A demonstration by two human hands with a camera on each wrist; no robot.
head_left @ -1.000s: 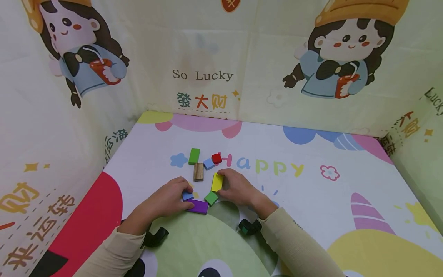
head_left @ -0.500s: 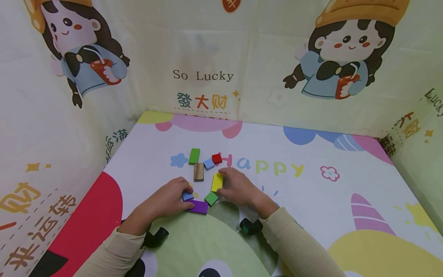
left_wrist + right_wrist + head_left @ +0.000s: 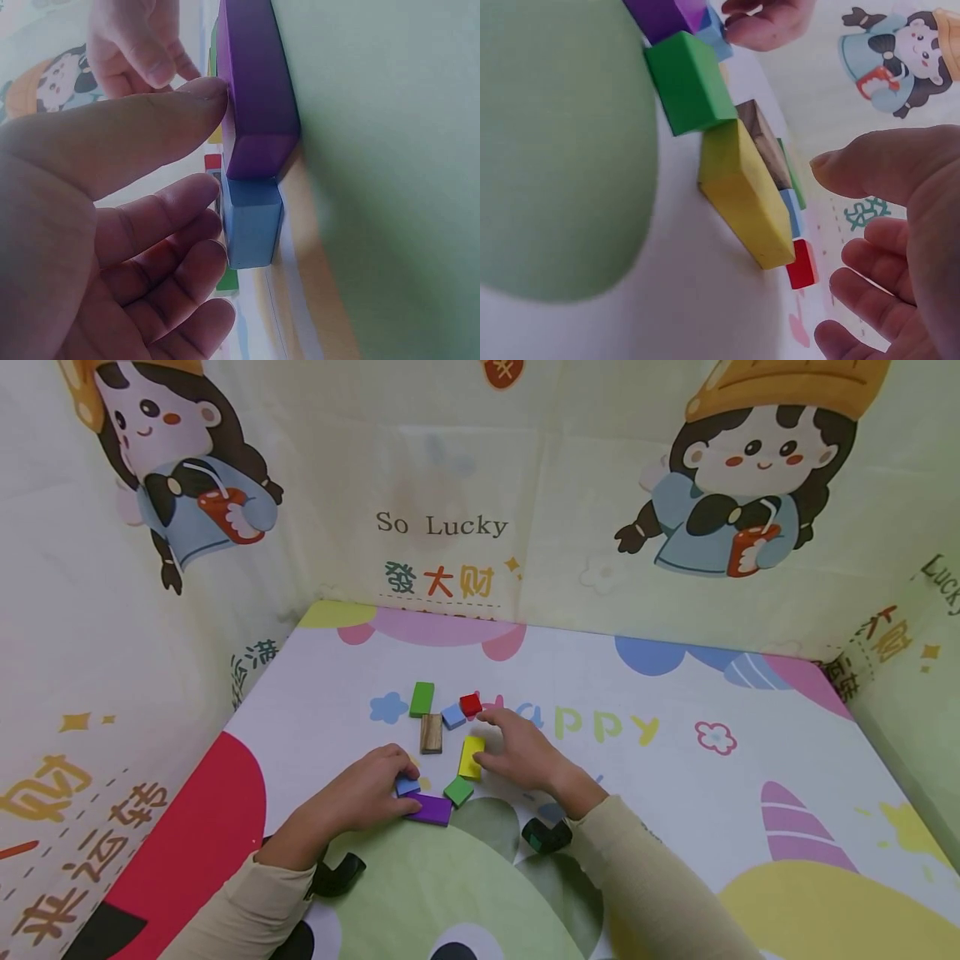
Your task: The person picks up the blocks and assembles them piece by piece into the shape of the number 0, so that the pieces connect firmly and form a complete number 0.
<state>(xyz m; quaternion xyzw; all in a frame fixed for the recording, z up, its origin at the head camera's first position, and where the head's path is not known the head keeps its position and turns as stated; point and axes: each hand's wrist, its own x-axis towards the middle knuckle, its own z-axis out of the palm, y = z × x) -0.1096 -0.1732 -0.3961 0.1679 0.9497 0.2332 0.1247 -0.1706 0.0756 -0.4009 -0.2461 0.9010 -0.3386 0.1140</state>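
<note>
My left hand [image 3: 366, 787] rests on the near blocks. Its thumb touches the top of the purple block [image 3: 432, 810], and its fingertips lie at the small blue block [image 3: 253, 225] butted against the purple one's end. Beside the yellow block [image 3: 472, 757] is my right hand [image 3: 521, 752], fingers spread and holding nothing; the right wrist view shows a gap between them. A green cube [image 3: 690, 84] joins the purple and yellow blocks at their corners. Farther off lie a wooden block [image 3: 431, 734], a green block [image 3: 422, 699], another blue block [image 3: 453, 717] and a red block [image 3: 470, 704].
The blocks lie on a table [image 3: 660, 777] covered with a printed cartoon cloth. Printed curtains [image 3: 555, 510] rise behind it and at both sides. A black wrist camera [image 3: 546, 836] sits under the right wrist, and another black camera [image 3: 339, 875] by the left.
My right hand has let go of the yellow block and opened, its index finger lifting away toward the red block. The left hand and the blocks stay where they were.
</note>
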